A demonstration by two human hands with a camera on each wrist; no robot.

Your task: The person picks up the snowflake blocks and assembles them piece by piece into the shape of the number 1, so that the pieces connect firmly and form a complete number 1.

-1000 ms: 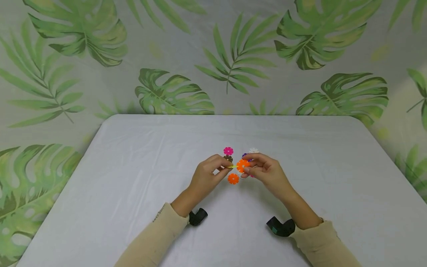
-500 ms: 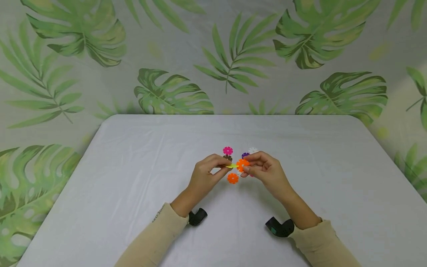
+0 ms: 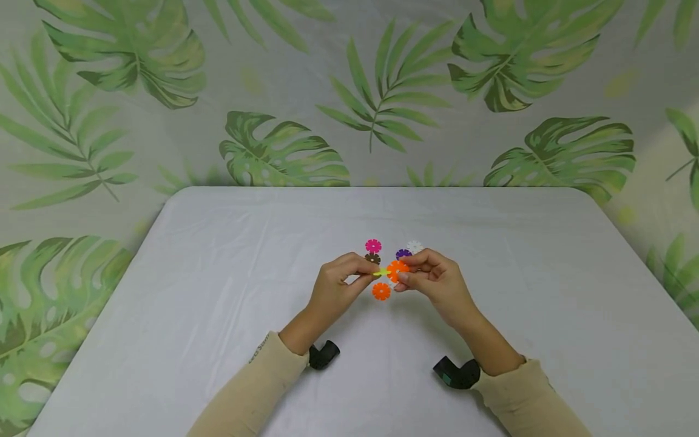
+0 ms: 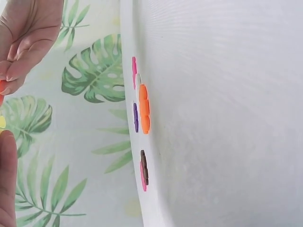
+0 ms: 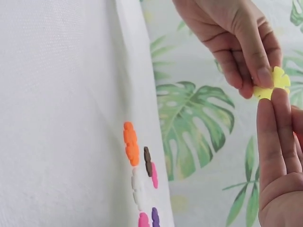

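Note:
Over the middle of the table my left hand (image 3: pixel 343 280) pinches a yellow notched plastic disc (image 3: pixel 381 272), which shows nearly edge-on in the head view. My right hand (image 3: pixel 437 280) pinches an orange notched disc (image 3: pixel 397 271) between thumb and fingers, its flat face toward the head camera. The two discs meet at their rims, the yellow one level and the orange one upright. In the right wrist view the yellow disc (image 5: pixel 279 81) shows its notched edge beside the left thumb, while the right fingers (image 5: pixel 272 137) hide most of the orange disc.
More notched discs lie on the white-covered table (image 3: pixel 180 315): orange (image 3: pixel 381 291), brown (image 3: pixel 372 258), pink (image 3: pixel 374 246), purple (image 3: pixel 403 254) and white (image 3: pixel 415 246). In the right wrist view another white disc (image 5: pixel 137 189) lies near a pink disc (image 5: pixel 143 220). A leaf-print cloth (image 3: pixel 284 149) hangs behind.
Both hands stay almost in place. The yellow disc tilts slightly between the left fingers, and the two discs remain together at their rims.

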